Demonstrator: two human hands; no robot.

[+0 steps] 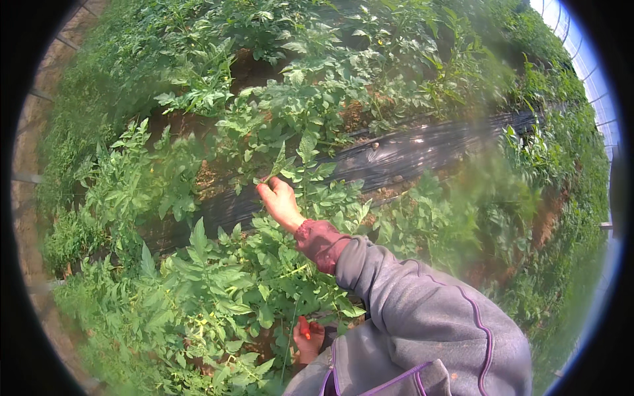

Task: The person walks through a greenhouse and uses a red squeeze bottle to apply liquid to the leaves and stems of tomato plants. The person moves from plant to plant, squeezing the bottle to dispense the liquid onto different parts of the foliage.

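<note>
My right hand [281, 201] reaches out over a row of leafy plants that look like tomato. Its thumb and fingers are pinched together on a green leafy shoot [278, 166], whose leaflets stick up past the fingertips. Close to my body, low in the view, my left hand [308, 344] is curled around a small orange-red object [304, 327]. Only part of that object shows, so its kind cannot be told. Tomato foliage [218, 277] lies beside both hands. A thin green string [291, 331] runs down just left of my left hand.
Black plastic mulch film [406, 148] covers a bed slanting behind my right hand, with clods of soil on it. Dense plants [297, 74] with a few yellow flowers stand beyond. A curved greenhouse frame and film [587, 64] edge the right. Bare ground [34, 138] shows at left.
</note>
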